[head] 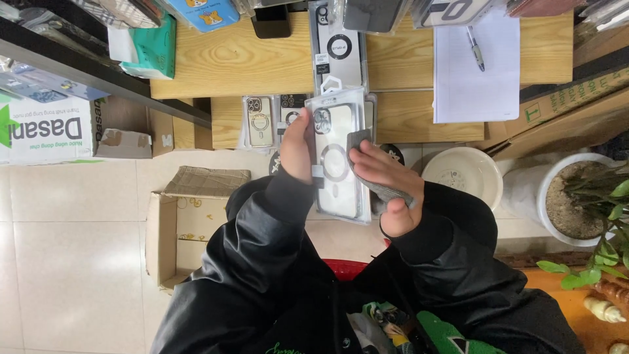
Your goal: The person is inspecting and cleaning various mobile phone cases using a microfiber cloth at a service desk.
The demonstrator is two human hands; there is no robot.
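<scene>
Left hand (298, 147) grips packaged phone case (335, 160); right hand (386, 190) presses grey cloth (383, 191).

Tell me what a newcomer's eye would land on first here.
First, the clear packaged phone case at centre, held upright by the left hand while the right hand presses a grey cloth to its edge. Behind it, more packaged cases lie on the wooden desk, with a white sheet and pen at the upper right. An open cardboard box sits on the tiled floor at the left.
</scene>
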